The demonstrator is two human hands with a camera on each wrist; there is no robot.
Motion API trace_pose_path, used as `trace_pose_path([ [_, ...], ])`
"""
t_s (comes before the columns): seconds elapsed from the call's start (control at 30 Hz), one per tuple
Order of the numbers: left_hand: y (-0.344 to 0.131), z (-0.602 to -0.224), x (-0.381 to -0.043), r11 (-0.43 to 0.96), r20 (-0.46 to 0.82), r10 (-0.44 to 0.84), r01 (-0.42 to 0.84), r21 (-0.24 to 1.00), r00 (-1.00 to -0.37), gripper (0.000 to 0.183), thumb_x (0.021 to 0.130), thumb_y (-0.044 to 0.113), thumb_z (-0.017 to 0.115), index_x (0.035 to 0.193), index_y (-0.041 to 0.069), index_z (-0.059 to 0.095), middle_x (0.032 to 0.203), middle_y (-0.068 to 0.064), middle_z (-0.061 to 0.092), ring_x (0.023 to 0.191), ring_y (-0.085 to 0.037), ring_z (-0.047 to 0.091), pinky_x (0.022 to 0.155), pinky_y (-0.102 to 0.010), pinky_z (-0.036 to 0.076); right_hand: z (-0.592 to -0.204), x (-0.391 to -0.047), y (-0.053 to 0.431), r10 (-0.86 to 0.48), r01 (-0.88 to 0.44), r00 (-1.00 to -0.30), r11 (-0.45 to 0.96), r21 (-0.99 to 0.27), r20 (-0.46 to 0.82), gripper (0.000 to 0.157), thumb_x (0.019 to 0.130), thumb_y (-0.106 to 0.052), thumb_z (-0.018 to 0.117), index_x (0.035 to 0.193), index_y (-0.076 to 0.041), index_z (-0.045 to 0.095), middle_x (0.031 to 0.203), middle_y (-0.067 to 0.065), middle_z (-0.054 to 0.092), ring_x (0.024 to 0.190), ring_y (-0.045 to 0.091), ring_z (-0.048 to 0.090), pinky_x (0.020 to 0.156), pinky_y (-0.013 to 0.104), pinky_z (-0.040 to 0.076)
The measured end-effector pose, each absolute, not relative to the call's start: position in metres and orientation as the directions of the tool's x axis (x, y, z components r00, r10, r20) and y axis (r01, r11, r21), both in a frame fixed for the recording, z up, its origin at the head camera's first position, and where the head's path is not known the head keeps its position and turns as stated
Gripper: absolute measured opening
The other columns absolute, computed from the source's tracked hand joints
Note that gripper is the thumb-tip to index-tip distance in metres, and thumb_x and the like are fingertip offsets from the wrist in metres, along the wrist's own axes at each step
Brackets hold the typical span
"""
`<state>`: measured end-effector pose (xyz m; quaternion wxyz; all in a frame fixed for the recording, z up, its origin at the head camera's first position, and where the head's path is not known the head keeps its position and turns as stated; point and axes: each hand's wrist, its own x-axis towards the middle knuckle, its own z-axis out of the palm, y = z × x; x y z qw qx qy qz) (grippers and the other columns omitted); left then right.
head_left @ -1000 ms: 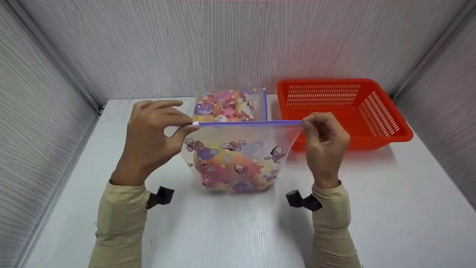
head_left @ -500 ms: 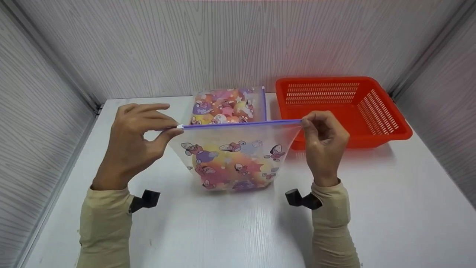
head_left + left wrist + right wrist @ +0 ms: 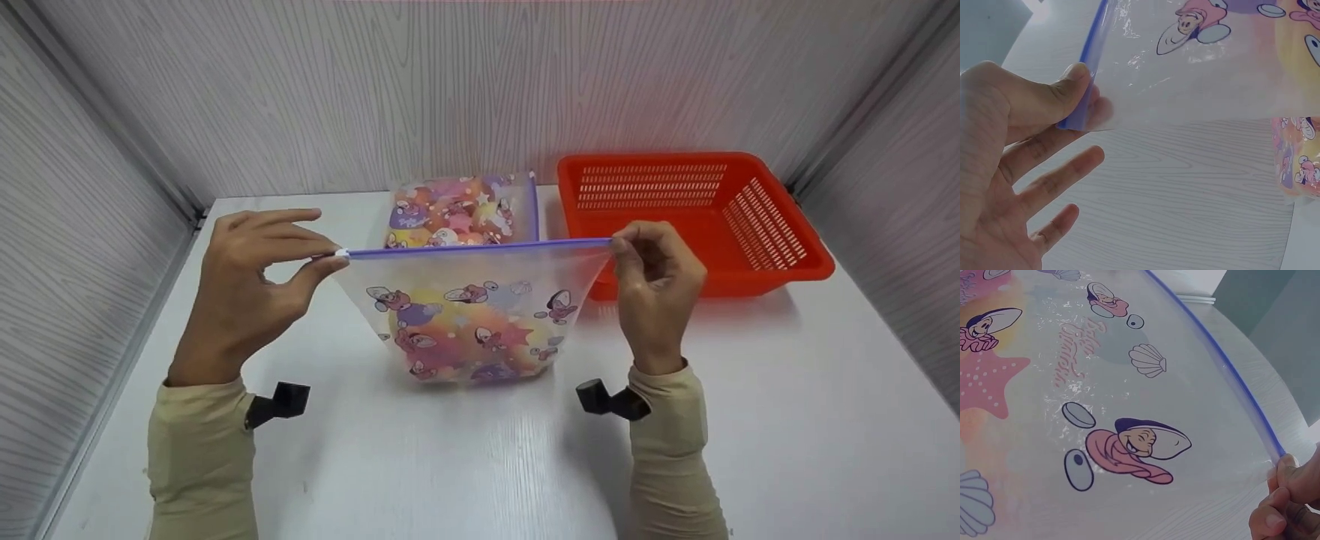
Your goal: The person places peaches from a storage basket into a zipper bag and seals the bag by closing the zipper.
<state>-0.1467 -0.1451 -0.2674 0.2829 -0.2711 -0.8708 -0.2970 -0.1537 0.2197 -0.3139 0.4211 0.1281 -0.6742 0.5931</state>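
A clear zip bag (image 3: 480,315) printed with cartoon shells and stars stands upright on the table, its purple zip strip (image 3: 465,250) stretched straight between both hands. Thumb and forefinger of my left hand (image 3: 251,281) pinch the strip's left end, where a small white slider (image 3: 343,253) shows; the other fingers are spread. At the opposite corner my right hand (image 3: 660,292) pinches the strip with its fingers curled. In the left wrist view the thumb lies over the purple strip (image 3: 1092,50). The right wrist view has the right fingertips (image 3: 1289,467) on the strip's end.
Behind the held bag, a second printed zip bag (image 3: 457,206) lies full on the white table (image 3: 465,465). A red plastic basket (image 3: 694,285) with slotted sides stands at the back right. Grained panels (image 3: 480,90) enclose the table at the back and sides.
My left hand has moved left along the top of the bag with the white slider, and more of the purple strip shows. The right hand has stayed at its corner.
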Motion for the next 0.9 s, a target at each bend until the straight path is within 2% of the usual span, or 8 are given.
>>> trace_pose_path([
  [0.3, -0.149, -0.269, -0.141, 0.681, 0.671, 0.271, 0.63, 0.374, -0.691, 0.011, 0.081, 0.001, 0.084, 0.092, 0.003, 0.081, 0.087, -0.009, 0.077, 0.116, -0.027, 0.065, 0.1, -0.05, 0.036, -0.315, -0.15, 0.22, 0.322, -0.682, -0.609, 0.252, -0.686, 0.725, 0.005, 0.092, 0.011, 0.065, 0.086, 0.011, 0.064, 0.075, 0.007, 0.061, 0.06, 0.015, 0.049, 0.053, 0.021, 0.045],
  [0.43, -0.147, -0.276, -0.141, 0.679, 0.68, 0.24, 0.621, 0.392, -0.693, 0.011, 0.083, 0.002, 0.083, 0.093, 0.001, 0.081, 0.09, -0.011, 0.077, 0.115, -0.028, 0.065, 0.099, -0.05, 0.036, -0.314, -0.146, 0.224, 0.264, -0.667, -0.645, 0.263, -0.697, 0.717, 0.004, 0.093, 0.008, 0.065, 0.091, 0.011, 0.064, 0.076, 0.01, 0.061, 0.062, 0.016, 0.049, 0.054, 0.022, 0.045],
  [0.57, -0.146, -0.284, -0.141, 0.654, 0.695, 0.209, 0.627, 0.424, -0.688, 0.012, 0.084, -0.001, 0.081, 0.096, 0.0, 0.08, 0.096, -0.012, 0.077, 0.115, -0.028, 0.064, 0.1, -0.051, 0.038, -0.302, -0.133, 0.23, 0.184, -0.642, -0.684, 0.309, -0.702, 0.706, 0.01, 0.093, 0.007, 0.067, 0.101, 0.011, 0.063, 0.09, 0.011, 0.065, 0.076, 0.017, 0.058, 0.066, 0.022, 0.051],
  [0.7, -0.141, -0.287, -0.144, 0.63, 0.711, 0.203, 0.646, 0.431, -0.673, 0.013, 0.085, -0.002, 0.079, 0.098, 0.0, 0.079, 0.1, -0.011, 0.076, 0.117, -0.028, 0.064, 0.102, -0.052, 0.039, -0.276, -0.121, 0.231, 0.116, -0.684, -0.631, 0.382, -0.621, 0.767, 0.033, 0.091, -0.006, 0.075, 0.116, 0.01, 0.061, 0.112, 0.013, 0.066, 0.099, 0.021, 0.06, 0.085, 0.025, 0.053],
  [0.73, -0.141, -0.287, -0.144, 0.626, 0.715, 0.201, 0.649, 0.432, -0.67, 0.013, 0.086, -0.002, 0.079, 0.099, 0.0, 0.079, 0.1, -0.011, 0.076, 0.118, -0.027, 0.064, 0.102, -0.053, 0.039, -0.268, -0.119, 0.228, 0.07, -0.691, -0.616, 0.429, -0.581, 0.785, 0.04, 0.089, -0.009, 0.078, 0.12, 0.009, 0.06, 0.118, 0.013, 0.066, 0.104, 0.022, 0.059, 0.089, 0.027, 0.052],
  [0.8, -0.141, -0.289, -0.145, 0.615, 0.721, 0.193, 0.655, 0.439, -0.665, 0.013, 0.086, -0.001, 0.078, 0.099, 0.0, 0.079, 0.101, -0.011, 0.076, 0.12, -0.027, 0.063, 0.103, -0.054, 0.039, -0.249, -0.119, 0.22, -0.109, -0.685, -0.623, 0.555, -0.473, 0.775, 0.054, 0.089, -0.02, 0.08, 0.13, 0.006, 0.057, 0.129, 0.014, 0.063, 0.118, 0.025, 0.055, 0.101, 0.035, 0.05],
  [0.83, -0.14, -0.29, -0.145, 0.609, 0.724, 0.186, 0.657, 0.445, -0.664, 0.013, 0.087, -0.001, 0.078, 0.1, 0.001, 0.079, 0.101, -0.01, 0.076, 0.121, -0.027, 0.062, 0.104, -0.054, 0.039, -0.24, -0.121, 0.216, -0.219, -0.675, -0.643, 0.614, -0.408, 0.734, 0.061, 0.087, -0.025, 0.081, 0.135, 0.004, 0.055, 0.135, 0.014, 0.061, 0.125, 0.027, 0.052, 0.105, 0.039, 0.047],
  [0.9, -0.139, -0.294, -0.147, 0.595, 0.73, 0.168, 0.659, 0.46, -0.662, 0.013, 0.087, 0.0, 0.078, 0.1, 0.001, 0.079, 0.101, -0.01, 0.076, 0.123, -0.027, 0.061, 0.106, -0.055, 0.037, -0.223, -0.127, 0.204, -0.42, -0.643, -0.722, 0.701, -0.31, 0.55, 0.071, 0.087, -0.03, 0.082, 0.145, -0.003, 0.05, 0.145, 0.013, 0.055, 0.134, 0.031, 0.046, 0.11, 0.048, 0.044],
])
